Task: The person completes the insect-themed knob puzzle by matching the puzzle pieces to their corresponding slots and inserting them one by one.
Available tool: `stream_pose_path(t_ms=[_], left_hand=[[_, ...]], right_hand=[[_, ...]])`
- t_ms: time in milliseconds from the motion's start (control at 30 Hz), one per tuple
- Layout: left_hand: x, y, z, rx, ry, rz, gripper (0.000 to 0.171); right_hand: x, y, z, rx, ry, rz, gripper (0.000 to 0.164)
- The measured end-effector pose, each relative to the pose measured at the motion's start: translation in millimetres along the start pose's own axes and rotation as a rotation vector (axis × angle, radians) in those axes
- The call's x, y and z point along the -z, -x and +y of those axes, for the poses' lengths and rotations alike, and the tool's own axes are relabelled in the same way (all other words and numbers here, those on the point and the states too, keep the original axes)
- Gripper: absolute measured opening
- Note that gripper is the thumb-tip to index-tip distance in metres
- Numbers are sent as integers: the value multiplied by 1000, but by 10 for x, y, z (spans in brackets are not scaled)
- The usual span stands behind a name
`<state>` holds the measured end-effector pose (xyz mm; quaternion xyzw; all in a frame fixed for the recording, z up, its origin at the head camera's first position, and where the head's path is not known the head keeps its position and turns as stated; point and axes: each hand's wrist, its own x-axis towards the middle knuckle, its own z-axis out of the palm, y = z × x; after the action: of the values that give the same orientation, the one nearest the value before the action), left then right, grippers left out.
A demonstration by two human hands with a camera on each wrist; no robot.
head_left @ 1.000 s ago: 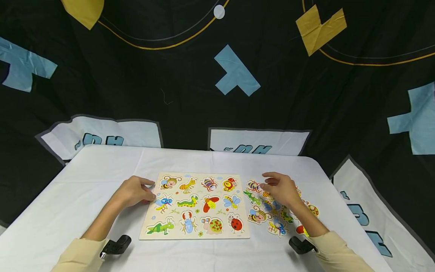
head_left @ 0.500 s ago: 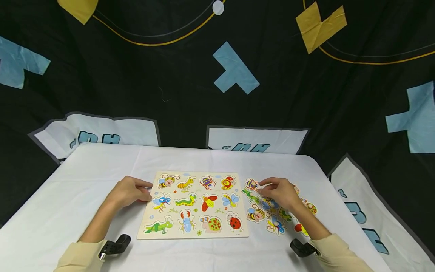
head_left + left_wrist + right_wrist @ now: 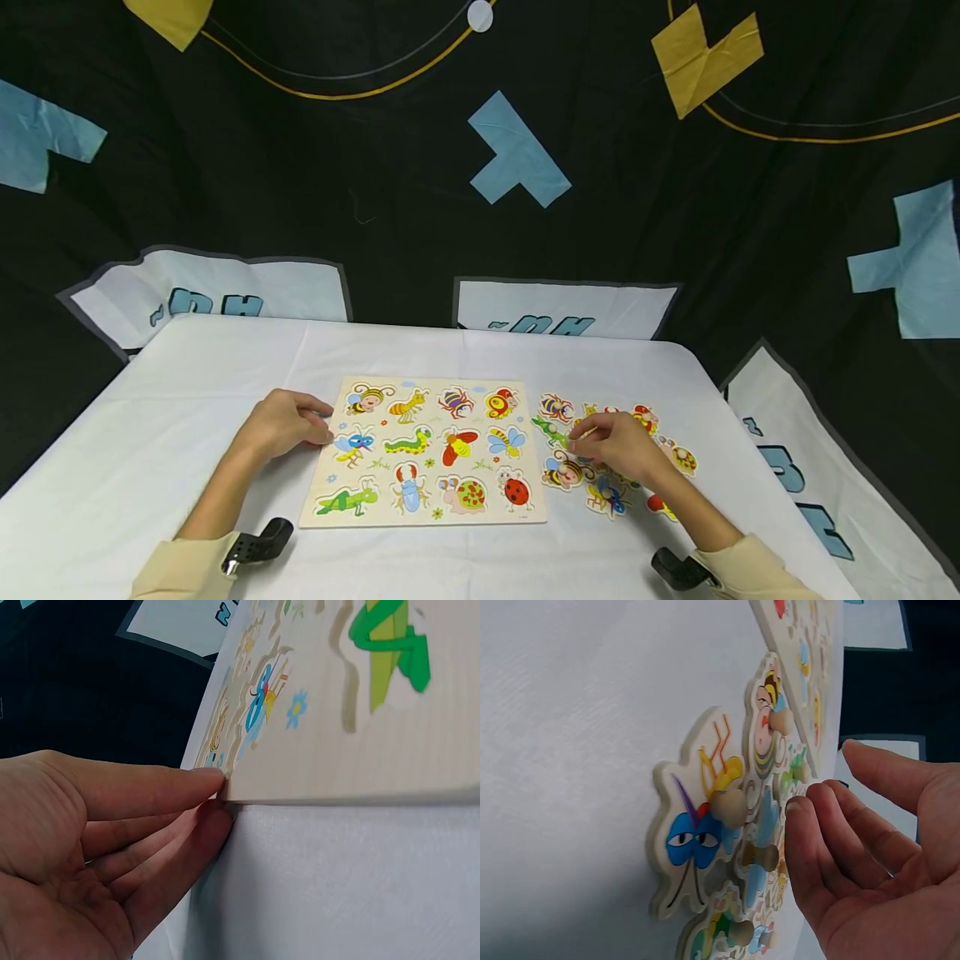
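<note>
puzzle board [image 3: 482, 447]: pale, flat, twelve recessed bug pictures | knobbed bug pieces [image 3: 564, 472]: colourful, clustered right of board

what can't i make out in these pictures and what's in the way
Head: the middle of the puzzle-piece pile, covered by the right hand.
Head: tiny print at the puzzle board's near right corner, too small to read.
Left wrist: most of the grasshopper picture, cut off by the top edge.
Right wrist: the lowest green piece, cut off by the bottom edge.
</note>
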<state>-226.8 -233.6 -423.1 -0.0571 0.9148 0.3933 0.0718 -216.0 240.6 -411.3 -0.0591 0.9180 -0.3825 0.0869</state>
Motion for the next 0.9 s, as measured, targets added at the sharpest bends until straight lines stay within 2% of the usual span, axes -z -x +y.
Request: stream_pose_path(t_ms=[133, 433, 900], left_hand=[[-8, 14, 4, 8, 7, 10, 45], [-27, -8, -18, 36, 21, 14, 38], [-21, -28, -43, 55, 16, -3, 37]], right_hand=[[-30, 23, 31, 43, 11, -17, 21], [-81, 75, 65, 71, -25, -86, 26], [-154, 108, 33, 81, -30, -76, 25]])
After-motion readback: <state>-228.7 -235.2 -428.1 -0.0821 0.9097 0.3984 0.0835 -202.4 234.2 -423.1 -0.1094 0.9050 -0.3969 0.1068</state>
